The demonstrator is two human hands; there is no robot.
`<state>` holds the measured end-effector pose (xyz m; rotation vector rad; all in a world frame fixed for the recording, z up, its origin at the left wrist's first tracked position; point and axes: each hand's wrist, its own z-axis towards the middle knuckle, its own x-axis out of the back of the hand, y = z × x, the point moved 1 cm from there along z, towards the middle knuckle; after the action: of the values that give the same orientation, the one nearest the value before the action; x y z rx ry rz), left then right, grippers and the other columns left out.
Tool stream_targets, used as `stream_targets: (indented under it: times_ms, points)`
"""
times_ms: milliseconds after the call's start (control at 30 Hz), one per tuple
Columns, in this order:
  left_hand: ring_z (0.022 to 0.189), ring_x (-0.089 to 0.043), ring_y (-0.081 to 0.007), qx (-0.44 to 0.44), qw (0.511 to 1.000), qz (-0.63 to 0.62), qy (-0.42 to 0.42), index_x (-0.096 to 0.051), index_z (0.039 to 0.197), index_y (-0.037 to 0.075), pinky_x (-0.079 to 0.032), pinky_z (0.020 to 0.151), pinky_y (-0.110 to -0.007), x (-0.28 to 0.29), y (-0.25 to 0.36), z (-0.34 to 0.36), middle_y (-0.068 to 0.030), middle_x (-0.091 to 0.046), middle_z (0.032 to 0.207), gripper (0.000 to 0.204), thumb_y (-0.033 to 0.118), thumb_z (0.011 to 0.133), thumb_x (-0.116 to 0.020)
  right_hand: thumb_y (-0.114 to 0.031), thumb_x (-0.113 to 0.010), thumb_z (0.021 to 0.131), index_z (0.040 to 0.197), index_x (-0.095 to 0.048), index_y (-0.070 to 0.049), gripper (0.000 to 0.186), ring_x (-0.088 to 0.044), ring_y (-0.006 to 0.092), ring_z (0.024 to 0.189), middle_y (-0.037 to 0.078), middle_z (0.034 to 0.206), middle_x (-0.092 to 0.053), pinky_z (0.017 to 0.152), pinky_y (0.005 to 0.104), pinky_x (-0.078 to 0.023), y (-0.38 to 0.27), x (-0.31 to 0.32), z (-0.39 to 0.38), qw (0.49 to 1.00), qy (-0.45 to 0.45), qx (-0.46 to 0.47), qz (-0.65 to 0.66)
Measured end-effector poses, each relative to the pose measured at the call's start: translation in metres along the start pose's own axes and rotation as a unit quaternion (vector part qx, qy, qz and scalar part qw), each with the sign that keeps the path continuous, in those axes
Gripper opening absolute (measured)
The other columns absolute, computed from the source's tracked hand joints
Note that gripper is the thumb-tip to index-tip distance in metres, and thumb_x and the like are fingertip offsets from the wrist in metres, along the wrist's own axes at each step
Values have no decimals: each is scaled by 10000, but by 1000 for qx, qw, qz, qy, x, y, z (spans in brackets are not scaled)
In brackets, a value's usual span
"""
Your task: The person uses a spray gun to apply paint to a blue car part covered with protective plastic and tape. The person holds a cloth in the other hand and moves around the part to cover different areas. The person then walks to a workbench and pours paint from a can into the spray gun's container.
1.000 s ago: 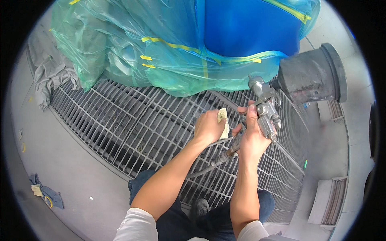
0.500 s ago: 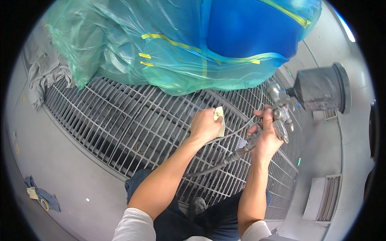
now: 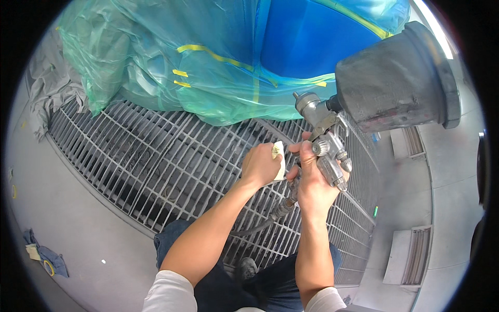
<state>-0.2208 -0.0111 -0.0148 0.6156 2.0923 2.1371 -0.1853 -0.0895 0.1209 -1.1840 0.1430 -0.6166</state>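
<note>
My left hand [image 3: 258, 167] is closed on a crumpled pale yellow cloth or paper [image 3: 278, 161], just left of the spray gun. My right hand [image 3: 314, 192] grips a metal spray gun [image 3: 330, 166] with a large dark grey cup [image 3: 390, 83] on its top, tilted over to the right. A grey hose [image 3: 252, 228] runs from the gun's handle down to the left, above the floor grating.
A large object under green plastic sheeting [image 3: 130, 57] with yellow tape shows a blue panel [image 3: 312, 41]. Around the metal grating [image 3: 156, 156] are grey fabric [image 3: 57, 88], a blue rag with a tape roll [image 3: 49, 260], and louvred panels [image 3: 410, 255] at right.
After swinging rightward half a second ago, my right hand and the gun are back leftward, the cup higher and larger in view. My left hand keeps the cloth, slightly farther left.
</note>
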Motion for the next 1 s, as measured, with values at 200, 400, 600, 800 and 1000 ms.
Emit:
stream_targets:
  times_ms: [200,400,600,800,1000]
  points:
    - [907,-693,-436,-4,1000,6,20,-705,950,-9,-531,811,-523,-1,5,-2,-239,-720,896,224,203,884,-676,-91,-678,978,1123,-652,61,211,-563,79,460,122,844,-736,404,220,-440,3,24,8,994,76,36,-62]
    - [890,-696,-439,1,1000,-1,19,-706,955,-10,-534,809,-527,-5,8,-1,-235,-723,901,219,194,887,-665,-93,-674,982,1117,-656,58,204,-565,89,457,124,850,-729,401,221,-441,-1,29,11,989,123,53,-67]
    - [896,-691,-451,-1,1000,-21,10,-707,954,-5,-535,796,-527,-6,3,1,-240,-724,903,225,202,879,-664,-74,-728,941,1073,-692,67,196,-588,72,508,105,815,-742,454,226,-449,-15,9,-1,999,5,39,-34]
    - [920,-693,-443,11,1000,-11,4,-711,974,-10,-534,811,-516,-5,8,-1,-246,-723,931,231,198,889,-659,-105,-711,959,1112,-660,60,231,-573,80,464,105,826,-741,419,221,-449,-18,20,11,996,50,46,-60]
    - [918,-696,-436,12,1000,-24,7,-712,983,-20,-535,813,-514,-2,9,0,-242,-726,937,231,187,890,-665,-119,-681,983,1128,-652,58,231,-559,92,463,118,830,-728,415,227,-447,-21,27,17,986,136,82,-56]
